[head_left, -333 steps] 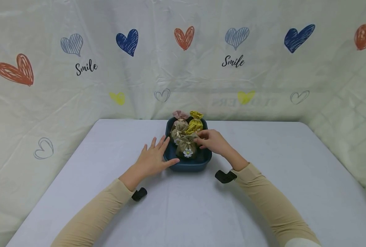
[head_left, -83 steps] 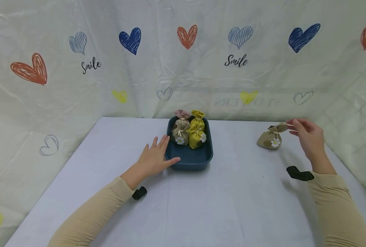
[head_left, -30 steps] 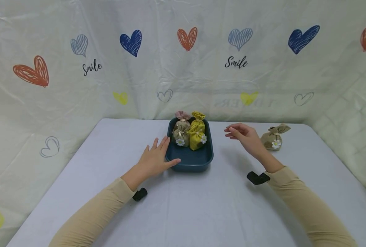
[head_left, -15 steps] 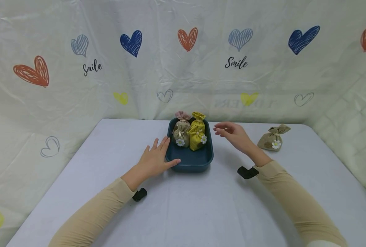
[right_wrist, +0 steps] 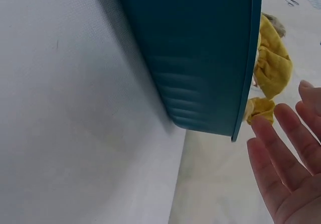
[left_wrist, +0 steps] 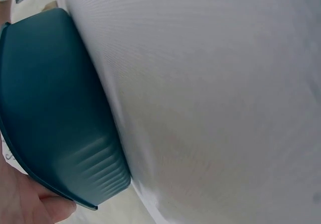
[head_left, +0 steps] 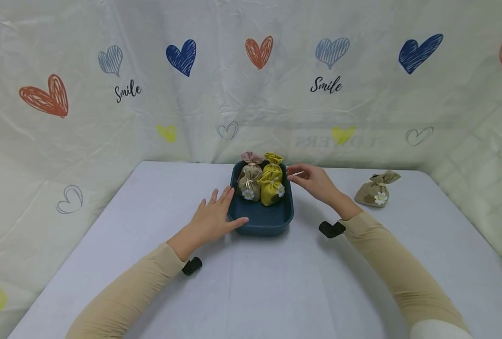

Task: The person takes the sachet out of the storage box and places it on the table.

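Observation:
A dark teal plastic basin [head_left: 261,230] stands on the table with several small drawstring pouches in its far half. Two are yellow, the nearer yellow pouch [head_left: 270,192] bearing a white flower; beside them sit a khaki pouch [head_left: 249,184] with a flower and a pink-topped pouch [head_left: 252,158] behind it. My left hand [head_left: 210,218] rests with spread fingers on the basin's left rim. At the far right rim, my right hand [head_left: 314,181] holds nothing, its fingers loosely bent close to the yellow pouches. Farther right, another khaki pouch [head_left: 371,193] with a flower lies on the table.
A white cloth covers the table [head_left: 251,287], whose far edge meets a pale curtain [head_left: 276,103] printed with hearts and "Smile". Black wrist cameras hang below both cuffs, the right camera [head_left: 332,230] over the table.
A khaki pouch has gone from the basin to the right of the table and been let go. My right hand has come back left to the basin's rim; the left hand stays put.

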The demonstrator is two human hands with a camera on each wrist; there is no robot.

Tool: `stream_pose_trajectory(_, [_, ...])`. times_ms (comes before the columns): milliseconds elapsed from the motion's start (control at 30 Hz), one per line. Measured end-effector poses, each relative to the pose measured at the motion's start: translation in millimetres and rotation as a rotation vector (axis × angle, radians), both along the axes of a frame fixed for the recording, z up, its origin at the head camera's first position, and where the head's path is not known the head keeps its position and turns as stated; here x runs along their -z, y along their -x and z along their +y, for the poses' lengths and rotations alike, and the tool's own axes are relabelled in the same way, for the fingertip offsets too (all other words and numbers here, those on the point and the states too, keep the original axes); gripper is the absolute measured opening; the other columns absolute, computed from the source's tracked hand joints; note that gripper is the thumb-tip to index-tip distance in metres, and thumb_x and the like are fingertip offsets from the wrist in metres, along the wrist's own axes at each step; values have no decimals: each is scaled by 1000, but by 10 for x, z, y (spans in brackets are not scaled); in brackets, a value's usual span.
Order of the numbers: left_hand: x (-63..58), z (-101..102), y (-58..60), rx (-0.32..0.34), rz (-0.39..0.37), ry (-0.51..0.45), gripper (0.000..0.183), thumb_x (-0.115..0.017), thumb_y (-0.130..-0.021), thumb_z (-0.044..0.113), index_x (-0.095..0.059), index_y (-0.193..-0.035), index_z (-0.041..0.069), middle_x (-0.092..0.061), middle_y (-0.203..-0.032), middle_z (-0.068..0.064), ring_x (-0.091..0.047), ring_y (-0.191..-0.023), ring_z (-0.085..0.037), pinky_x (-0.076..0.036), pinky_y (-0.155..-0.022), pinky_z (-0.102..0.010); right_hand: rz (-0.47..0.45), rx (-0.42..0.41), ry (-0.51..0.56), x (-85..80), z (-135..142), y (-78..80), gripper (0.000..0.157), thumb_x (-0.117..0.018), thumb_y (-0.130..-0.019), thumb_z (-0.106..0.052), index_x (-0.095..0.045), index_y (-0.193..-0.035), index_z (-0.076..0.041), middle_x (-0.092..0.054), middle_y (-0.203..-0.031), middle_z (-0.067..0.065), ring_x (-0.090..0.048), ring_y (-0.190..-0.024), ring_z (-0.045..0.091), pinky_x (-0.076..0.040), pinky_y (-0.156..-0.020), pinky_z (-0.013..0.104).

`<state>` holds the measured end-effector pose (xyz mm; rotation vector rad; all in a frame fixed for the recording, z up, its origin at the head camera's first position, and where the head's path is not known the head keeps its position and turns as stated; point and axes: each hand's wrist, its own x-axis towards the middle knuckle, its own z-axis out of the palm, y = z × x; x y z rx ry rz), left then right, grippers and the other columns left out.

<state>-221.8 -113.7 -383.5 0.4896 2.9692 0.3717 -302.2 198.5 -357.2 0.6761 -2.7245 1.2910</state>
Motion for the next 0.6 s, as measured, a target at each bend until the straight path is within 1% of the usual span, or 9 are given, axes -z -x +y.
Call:
stream_pose_trajectory(100, [2, -1, 0, 0, 1, 2, 102, -48, -96, 75, -10, -166, 12, -8, -171, -6, -6, -155, -39, -15, -118, -65, 12, -1, -22, -2, -29, 26, 38, -64, -104, -19, -63, -136, 1, -65, -133, 18, -64, -118, 35, -53, -95, 48])
stream_pose_trajectory(233, [9, 0, 11, 3, 4, 2, 102, -49, -96, 74, -10, -166, 12, -8, -171, -6, -7, -155, -40, -16, -118, -65, 10, -25, -45, -4, -54, 53, 38, -64, -104, -17, -62, -138, 2, -63, -136, 19, -62, -121, 35, -52, -98, 47])
stream_pose_trajectory(433, [22, -6, 22, 1, -1, 4, 102, -46, -95, 76, -9, -166, 14, -6, -171, -4, -5, -155, -39, -13, -119, -65, 21, -42, -125, -15, -91, 113, 40, -64, -104, -15, -59, -141, 1, -61, -139, 20, -63, -119, 36, -52, -97, 47])
stream_pose_trajectory(600, [21, -2, 25, -2, 0, 7, 102, -48, -95, 75, -10, -166, 13, -7, -171, -5, -6, -155, -39, -13, -119, -65, 29, -41, -187, -28, -143, 166, 39, -63, -104, -15, -60, -140, 0, -61, -139, 20, -62, -120, 36, -52, -97, 49])
